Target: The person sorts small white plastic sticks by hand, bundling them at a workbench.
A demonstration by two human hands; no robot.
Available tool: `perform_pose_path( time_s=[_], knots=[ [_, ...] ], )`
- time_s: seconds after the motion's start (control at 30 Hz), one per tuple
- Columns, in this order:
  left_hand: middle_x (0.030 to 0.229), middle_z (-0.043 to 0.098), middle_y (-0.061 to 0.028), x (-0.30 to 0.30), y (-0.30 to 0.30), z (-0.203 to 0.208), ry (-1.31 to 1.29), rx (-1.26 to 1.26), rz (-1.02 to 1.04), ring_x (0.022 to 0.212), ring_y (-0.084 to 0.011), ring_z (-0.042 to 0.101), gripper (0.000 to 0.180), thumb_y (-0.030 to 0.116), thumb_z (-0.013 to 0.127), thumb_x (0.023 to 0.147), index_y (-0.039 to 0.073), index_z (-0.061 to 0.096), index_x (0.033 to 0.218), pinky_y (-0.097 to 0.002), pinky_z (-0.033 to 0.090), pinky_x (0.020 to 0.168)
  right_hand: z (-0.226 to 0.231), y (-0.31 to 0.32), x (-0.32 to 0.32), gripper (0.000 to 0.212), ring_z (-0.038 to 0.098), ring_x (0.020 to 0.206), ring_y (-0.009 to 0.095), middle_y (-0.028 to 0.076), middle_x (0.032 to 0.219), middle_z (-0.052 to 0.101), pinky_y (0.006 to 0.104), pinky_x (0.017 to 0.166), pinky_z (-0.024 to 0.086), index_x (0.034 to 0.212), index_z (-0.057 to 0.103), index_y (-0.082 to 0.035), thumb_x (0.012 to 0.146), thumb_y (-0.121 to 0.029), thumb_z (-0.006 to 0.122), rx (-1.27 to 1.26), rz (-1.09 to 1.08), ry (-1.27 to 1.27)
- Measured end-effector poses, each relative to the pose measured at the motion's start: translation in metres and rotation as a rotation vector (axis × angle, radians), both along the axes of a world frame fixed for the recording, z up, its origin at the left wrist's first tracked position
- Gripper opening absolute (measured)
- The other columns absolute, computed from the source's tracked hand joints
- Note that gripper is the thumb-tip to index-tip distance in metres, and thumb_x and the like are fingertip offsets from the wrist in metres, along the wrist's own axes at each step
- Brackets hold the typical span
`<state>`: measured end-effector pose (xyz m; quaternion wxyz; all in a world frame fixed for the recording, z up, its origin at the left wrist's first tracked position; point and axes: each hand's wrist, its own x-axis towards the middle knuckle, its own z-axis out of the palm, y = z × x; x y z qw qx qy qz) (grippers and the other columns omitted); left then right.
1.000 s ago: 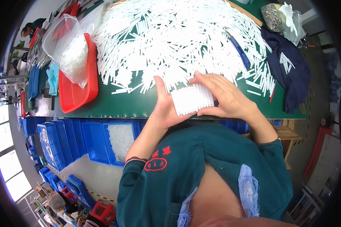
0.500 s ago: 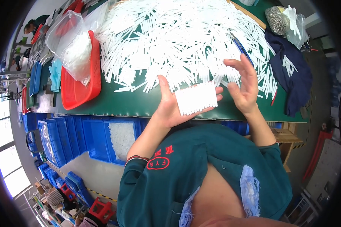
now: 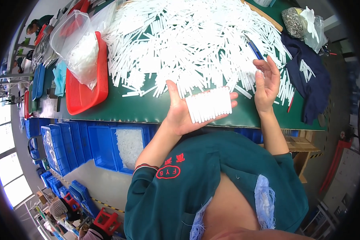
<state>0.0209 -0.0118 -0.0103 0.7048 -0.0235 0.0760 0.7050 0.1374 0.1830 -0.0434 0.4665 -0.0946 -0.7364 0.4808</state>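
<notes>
A flat row of short white plastic sticks (image 3: 209,105) lies side by side across the palm of my left hand (image 3: 179,113), near the front edge of the table. Its thumb points up and away from the row, and its fingertips show past the row's right end. To the right, my right hand (image 3: 267,90) is raised over the table, apart from the row, with its fingers loosely bent and spread. I see nothing held in it. Beyond both hands spreads a large heap of the same white sticks (image 3: 188,48). A slim blue tool (image 3: 255,50) lies on the heap near my right fingers.
The green table (image 3: 124,106) carries a red basket (image 3: 82,105) with a clear bag (image 3: 84,60) of white material. Dark blue cloth (image 3: 308,86) and a bag of small metal-looking parts (image 3: 293,22) lie at right. Blue crates (image 3: 104,148) stand below the front edge.
My right hand has moved right, away from the row of sticks, and its fingers have bent more. My left hand has stayed nearly in place with the row on it.
</notes>
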Motion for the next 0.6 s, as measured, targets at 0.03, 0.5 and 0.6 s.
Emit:
perform_pose_path(
  time_s=[0.03, 0.5, 0.6],
  knots=[
    [0.145, 0.015, -0.0291, 0.0004, -0.0002, 0.0008, 0.002, 0.000, 0.000, 0.134, -0.0429, 0.019, 0.135, 0.095, 0.025, 0.053, -0.008, 0.012, 0.140, -0.0472, 0.026, 0.106, 0.0006, 0.0001, 0.0004, 0.045, 0.054, 0.103, 0.019, 0.013, 0.108, 0.055, 0.0327, 0.091, 0.041, 0.130, 0.037, 0.002, 0.087, -0.002, 0.053, 0.003, -0.002, 0.001],
    [0.145, 0.011, -0.0302, 0.0001, -0.0023, 0.0000, -0.091, -0.009, 0.060, 0.133, -0.0461, 0.017, 0.128, 0.092, 0.027, 0.059, -0.008, 0.011, 0.140, -0.0514, 0.024, 0.106, -0.0017, 0.0000, 0.0013, 0.048, 0.055, 0.102, 0.020, 0.014, 0.107, 0.057, 0.0325, 0.091, 0.041, 0.129, 0.038, 0.002, 0.085, -0.001, 0.056, 0.002, 0.016, 0.002],
    [0.143, 0.021, -0.0288, -0.0011, -0.0012, 0.0076, 0.051, -0.065, 0.037, 0.130, -0.0441, 0.027, 0.126, 0.093, 0.009, 0.057, 0.000, 0.012, 0.143, -0.0473, 0.027, 0.105, -0.0021, 0.0006, 0.0018, 0.048, 0.055, 0.101, 0.020, 0.014, 0.107, 0.057, 0.0326, 0.091, 0.041, 0.129, 0.038, 0.002, 0.085, -0.001, 0.056, 0.015, 0.008, -0.006]
  ],
)
